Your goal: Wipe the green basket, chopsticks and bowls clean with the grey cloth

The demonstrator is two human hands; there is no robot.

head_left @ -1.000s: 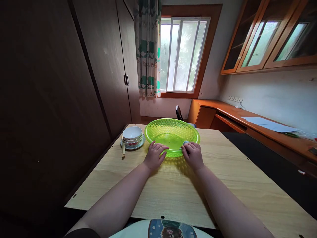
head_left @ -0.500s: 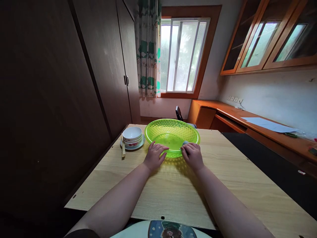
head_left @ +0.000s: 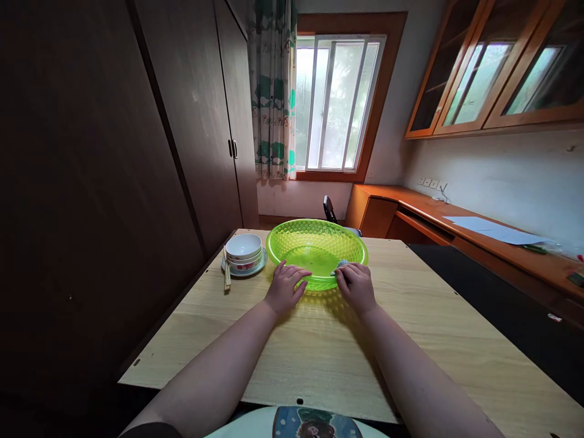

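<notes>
A translucent green plastic basin [head_left: 314,234] with a dimpled wall sits on the table. My left hand [head_left: 286,287] lies over its near rim at the left, fingers stretched out and slightly apart. Over the near rim at the right is my right hand [head_left: 356,287], its fingers curled and pinched together. A small grey, mesh-like wad [head_left: 342,263] pokes out from under those fingers just inside the basin; most of it is hidden by the hand. Left of the basin, a stack of white bowls [head_left: 244,247] stands on a plate [head_left: 260,266], with wooden chopsticks [head_left: 227,277] leaning against its left side.
The pale wooden table [head_left: 219,350] carries all these things. A dark wardrobe [head_left: 191,109] rises along the left. Beyond the far edge stands a dark chair [head_left: 329,208]. An orange-brown desk [head_left: 422,204] with paper sheets [head_left: 495,230] runs along the right wall.
My right hand's fingers have shifted very slightly at the rim, and a little more of the grey wad shows. The left hand, basin and bowls stay as they were.
</notes>
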